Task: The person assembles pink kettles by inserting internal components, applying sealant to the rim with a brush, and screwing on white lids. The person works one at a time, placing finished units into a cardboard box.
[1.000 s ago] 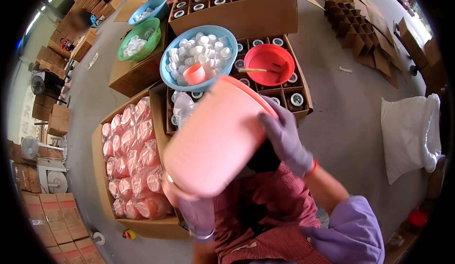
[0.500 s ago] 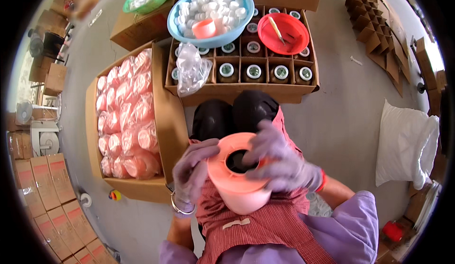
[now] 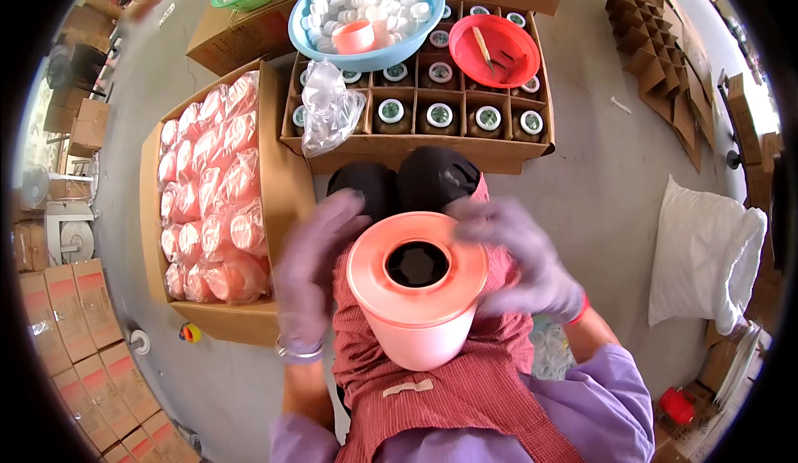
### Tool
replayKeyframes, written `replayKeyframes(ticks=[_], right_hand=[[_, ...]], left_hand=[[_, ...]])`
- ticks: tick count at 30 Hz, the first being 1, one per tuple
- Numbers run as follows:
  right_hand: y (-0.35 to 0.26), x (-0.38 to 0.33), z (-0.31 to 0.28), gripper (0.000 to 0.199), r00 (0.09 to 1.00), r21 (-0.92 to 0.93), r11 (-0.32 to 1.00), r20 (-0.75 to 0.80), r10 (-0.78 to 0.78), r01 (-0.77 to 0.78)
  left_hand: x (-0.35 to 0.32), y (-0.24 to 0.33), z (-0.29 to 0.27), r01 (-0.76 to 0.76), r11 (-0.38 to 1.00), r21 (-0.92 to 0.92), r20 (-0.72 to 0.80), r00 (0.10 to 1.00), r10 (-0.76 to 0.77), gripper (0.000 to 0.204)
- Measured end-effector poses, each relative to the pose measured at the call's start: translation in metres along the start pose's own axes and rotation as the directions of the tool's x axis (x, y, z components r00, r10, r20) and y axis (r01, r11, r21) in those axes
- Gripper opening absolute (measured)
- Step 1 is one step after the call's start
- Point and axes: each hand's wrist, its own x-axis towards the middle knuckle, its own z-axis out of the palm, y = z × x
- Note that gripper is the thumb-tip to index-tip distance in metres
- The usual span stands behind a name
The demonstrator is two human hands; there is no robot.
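On my lap, over a red checked apron (image 3: 465,388), stands a pink pot-shaped plastic container (image 3: 420,342). Its wide pink rim (image 3: 374,276) rings a dark round opening in the middle. My left hand (image 3: 312,268), in a grey-purple glove and blurred by motion, is off to the left of the container with its fingers stretched out. To the right, my gloved right hand (image 3: 524,263) has its fingers apart beside the rim; whether a fingertip touches it I cannot tell. Neither hand grips anything.
Left stands a carton of plastic-wrapped pink containers (image 3: 212,189). Ahead, a divided carton (image 3: 416,147) holds jars, with a blue basin of white caps (image 3: 299,35), a red bowl with a knife (image 3: 528,51) and clear plastic bags (image 3: 328,114) on top. A white sack (image 3: 702,255) lies right.
My right hand has come out of the container's opening and moved right. My left hand has let go of the rim and moved away to the left. The view has shifted slightly.
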Motion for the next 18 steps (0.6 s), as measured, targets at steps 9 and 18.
replayKeyframes(ticks=[9,18], right_hand=[[-0.006,0.093,0.002,0.088,0.959,-0.210,0.955,-0.147,-0.241,0.208],[-0.015,0.146,-0.003,0.044,0.743,-0.684,0.442,0.222,-0.632,0.580]], left_hand=[[0.041,0.023,-0.018,-0.489,0.633,0.600,0.331,0.872,0.360,0.049],[0.083,0.043,-0.009,-0.025,0.992,0.126,0.187,0.982,0.001,0.054]])
